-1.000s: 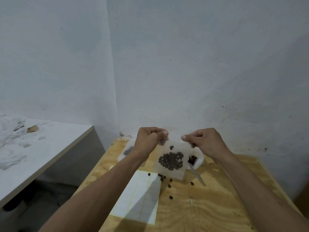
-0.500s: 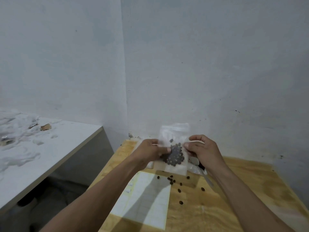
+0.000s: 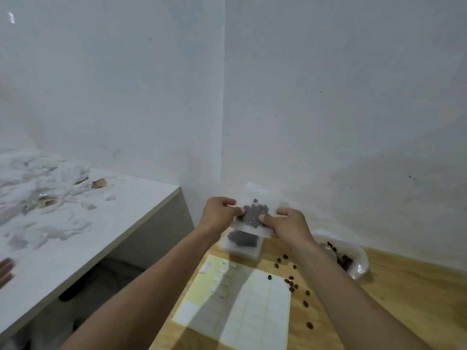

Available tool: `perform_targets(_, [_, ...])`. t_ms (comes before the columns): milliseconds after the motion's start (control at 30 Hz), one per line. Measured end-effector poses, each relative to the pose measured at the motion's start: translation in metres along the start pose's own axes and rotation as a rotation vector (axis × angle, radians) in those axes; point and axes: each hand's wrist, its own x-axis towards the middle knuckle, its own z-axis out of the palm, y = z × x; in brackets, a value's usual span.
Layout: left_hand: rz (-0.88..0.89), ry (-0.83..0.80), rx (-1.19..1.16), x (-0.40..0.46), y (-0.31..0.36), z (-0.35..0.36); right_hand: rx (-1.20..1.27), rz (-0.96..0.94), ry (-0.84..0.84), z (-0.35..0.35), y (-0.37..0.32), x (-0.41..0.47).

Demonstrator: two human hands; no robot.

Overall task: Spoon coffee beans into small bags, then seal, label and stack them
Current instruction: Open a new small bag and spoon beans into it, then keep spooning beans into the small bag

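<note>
The bag (image 3: 255, 215), a small clear pouch with a dark clump of beans (image 3: 254, 215) showing through its middle, was held in the air above the far left corner of the table (image 3: 404, 299), just over a stack (image 3: 240, 245) of what looked like filled bags lying flat there. The left hand (image 3: 218, 214) pinched the bag's left edge between thumb and curled fingers, and the right hand (image 3: 288, 224) pinched the right edge the same way, thumb on the near face; both were closed on it, neither spread. Whether the bag's mouth was already pressed closed could not be told, since the plastic was blurred. Judging by the grip, the step in hand was the sealing, or checking the seal, with labelling to follow. Nearer on the table lay the label sheet (image 3: 255, 299), several labels already gone from its left columns. The next move would likely call for freeing one hand to peel a label while the other kept the bag flat, then laying it on the stack. To the right, by the far edge, sat a white bowl (image 3: 358, 256) holding beans, and loose beans (image 3: 290, 281) were scattered between it and the sheet. A white counter (image 3: 88, 236) stood left of the table, apart from it.
</note>
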Motion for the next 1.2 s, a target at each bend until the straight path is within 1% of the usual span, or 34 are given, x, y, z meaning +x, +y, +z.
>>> perform_targets(100, [-0.024,0.046,0.106,0.01,-0.018,-0.001,-0.233,-0.022,0.018,0.021,0.006,0.006])
perform_targets(167, [-0.056,0.065,0.271,0.009,-0.032,0.001,-0.381,-0.004,0.015,0.036,0.018,0.007])
perform_targets(233, [-0.09,0.076,0.374,0.01,-0.049,0.005,-0.539,0.016,0.017,0.047,0.031,0.009])
perform_targets(300, [-0.084,0.073,0.395,0.008,-0.058,0.005,-0.63,0.032,0.018,0.055,0.042,0.011])
perform_targets(567, [-0.056,0.04,0.327,0.013,-0.066,0.002,-0.636,0.027,-0.004,0.056,0.043,0.015])
perform_targets(667, [-0.043,0.034,0.323,0.008,-0.066,0.0,-0.645,-0.014,-0.006,0.049,0.038,0.009])
perform_targets(767, [0.031,0.057,0.365,-0.001,-0.061,-0.001,-0.652,-0.086,0.029,0.034,0.028,0.002])
perform_targets(933, [0.184,0.107,0.457,-0.02,-0.036,0.008,-0.708,-0.186,0.073,-0.013,0.004,-0.015])
perform_targets(1100, [0.342,0.033,0.447,-0.045,-0.006,0.038,-0.671,-0.191,0.186,-0.077,-0.009,-0.039])
perform_targets(1200, [0.413,-0.041,0.417,-0.063,0.013,0.071,-0.69,-0.14,0.248,-0.125,-0.007,-0.059])
